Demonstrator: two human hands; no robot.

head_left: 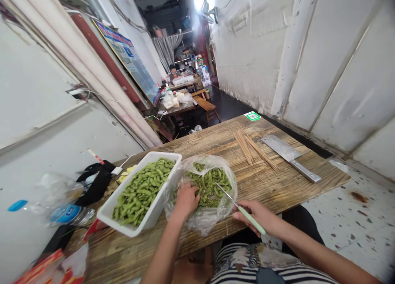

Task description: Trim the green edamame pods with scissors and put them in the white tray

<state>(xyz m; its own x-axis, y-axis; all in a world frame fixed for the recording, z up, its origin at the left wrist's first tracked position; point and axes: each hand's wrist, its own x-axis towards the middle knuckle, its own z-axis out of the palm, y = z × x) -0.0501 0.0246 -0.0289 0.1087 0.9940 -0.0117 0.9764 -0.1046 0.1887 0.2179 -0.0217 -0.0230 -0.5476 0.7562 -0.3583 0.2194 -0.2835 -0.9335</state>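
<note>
Here's the left hand [187,202], in at eight o'clock of the clear plastic bag [205,223], fingers bent among the loose pods [214,184], tips buried, so whether they pinch one I cannot tell! At four o'clock the right hand [251,215] has its fingers wrapped round a green-handled tool [253,222], its metal tip over the pods. And the score? At nine o'clock, beside the bag, the white tub [148,227] is heaped with whole pods [145,189], a good share seemingly handled; yet the bag holds plenty, mixed with small bits, so I'd call it unfinished. Thin sticks [243,147] and a cleaver [282,148] lie untouched towards two o'clock.
</note>
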